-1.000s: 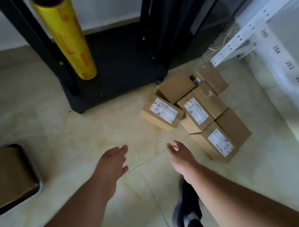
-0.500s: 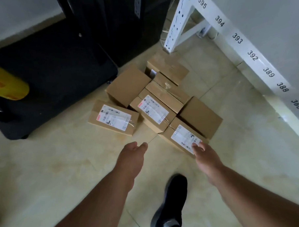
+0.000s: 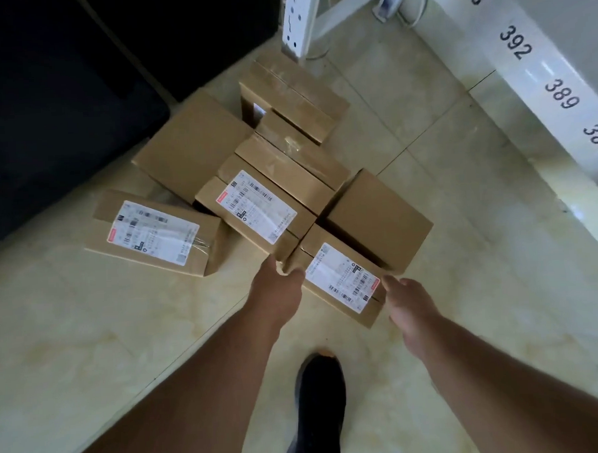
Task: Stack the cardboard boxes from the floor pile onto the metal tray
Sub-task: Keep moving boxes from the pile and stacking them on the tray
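Hands flank nearest labelled box (image 3: 341,286): left hand (image 3: 276,289) and right hand (image 3: 407,300) released; grip both ends squarely before lifting.

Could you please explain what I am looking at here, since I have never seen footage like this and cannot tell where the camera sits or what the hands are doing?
There is no machine here: a person wears a wide-angle camera on the head, looking forward and down, so you see their own two bare arms and one dark shoe. On the pale tiled floor lies a pile of brown cardboard boxes, three showing white shipping labels. The left hand and right hand reach to either end of the nearest labelled box. The left fingers meet its left end; the right fingertips are at its right corner, but nothing is lifted yet and no firm grip shows. A white rack beam with printed numbers runs along the right. The metal tray is out of view.
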The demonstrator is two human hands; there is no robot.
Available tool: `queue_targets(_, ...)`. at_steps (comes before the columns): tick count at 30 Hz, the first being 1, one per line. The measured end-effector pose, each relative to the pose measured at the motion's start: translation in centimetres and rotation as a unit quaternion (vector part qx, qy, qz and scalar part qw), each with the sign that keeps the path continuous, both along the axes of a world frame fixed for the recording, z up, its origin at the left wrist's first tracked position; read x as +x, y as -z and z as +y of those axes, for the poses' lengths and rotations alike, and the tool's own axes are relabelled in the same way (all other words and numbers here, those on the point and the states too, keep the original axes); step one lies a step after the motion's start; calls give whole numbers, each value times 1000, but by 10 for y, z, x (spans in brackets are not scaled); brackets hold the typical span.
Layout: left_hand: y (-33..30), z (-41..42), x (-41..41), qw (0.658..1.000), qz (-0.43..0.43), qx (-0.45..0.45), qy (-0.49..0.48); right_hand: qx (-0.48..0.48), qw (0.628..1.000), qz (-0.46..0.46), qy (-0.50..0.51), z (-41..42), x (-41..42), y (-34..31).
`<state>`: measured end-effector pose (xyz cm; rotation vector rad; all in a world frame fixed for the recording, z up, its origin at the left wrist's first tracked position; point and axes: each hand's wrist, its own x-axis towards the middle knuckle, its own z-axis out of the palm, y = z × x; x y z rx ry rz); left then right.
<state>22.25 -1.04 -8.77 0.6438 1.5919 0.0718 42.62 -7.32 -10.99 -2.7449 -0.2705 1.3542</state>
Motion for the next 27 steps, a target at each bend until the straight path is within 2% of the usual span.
queue_targets(5,4,1,8,1000,-16,-14,21,37,998,24,37,2,5,6)
queue_targets(10,-6,-9,7,999,5,-20,45,15,996,5,91,-3,13,-6)
queue_targets(14,-25,-35,2,998,4,-31,49,6,989,-67,135,-20,13,-29)
queue_targets(18,-68,-51,-13,998,-24,-58,-29,15,981,-133,140,-27,-3,-73)
queue_targets(23,-121,-50,-53,992,-35,-58,-106,82,983,-141,89,-2,-45,-134)
queue_targets(27,-161,-39,-106,977,-98,-112,-154,224,958,-179,0,14,-96,-165)
